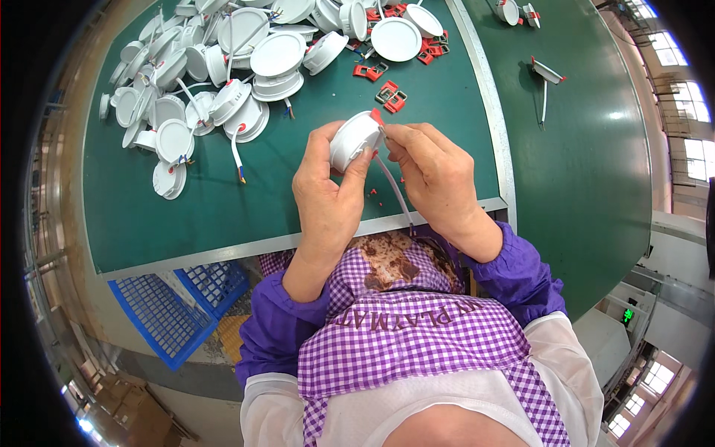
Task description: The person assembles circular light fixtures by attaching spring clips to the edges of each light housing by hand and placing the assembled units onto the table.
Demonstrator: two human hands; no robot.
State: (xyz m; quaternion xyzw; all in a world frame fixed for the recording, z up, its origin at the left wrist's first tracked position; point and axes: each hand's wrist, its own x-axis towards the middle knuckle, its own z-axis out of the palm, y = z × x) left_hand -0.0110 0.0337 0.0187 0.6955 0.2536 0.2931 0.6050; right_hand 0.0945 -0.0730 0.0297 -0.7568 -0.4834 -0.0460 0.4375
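Over the near part of the green table, my left hand (328, 195) grips a white round downlight (351, 143) tilted on its side, thumb on its housing and fingers round its far rim. A red spring clip (377, 116) sits at the light's right edge. My right hand (439, 171) is closed in a pinch beside that clip, its fingertips against the light's side; exactly what they grip is partly hidden. From the light a pale cable (395, 186) hangs down toward the table's front edge. Farther off lie loose red and metal clips (391, 97).
A large heap of white downlights (277, 55) with cables covers the table's far left. Past a metal border (488, 89), a green belt surface carries a downlight with red clips (547, 71) and others farther away. Blue plastic baskets (165, 316) stand below the table at left.
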